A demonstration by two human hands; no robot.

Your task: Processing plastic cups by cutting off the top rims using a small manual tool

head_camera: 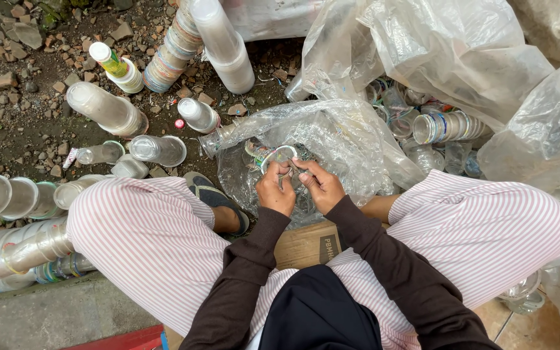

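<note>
Outdoor sorting spot for plastic waste. I sit low on cardboard [306,246] at a concrete edge [46,314]. Bare dirt with stones [14,78] from 9 to 12 o'clock. Stacked cups [176,42] at 11. Clear bags [461,45] of cups from 12 to 3.

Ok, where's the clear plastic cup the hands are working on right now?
In the head view, the clear plastic cup sits centre frame, held between the left hand and right hand, over the clear plastic bag between the knees.
</note>
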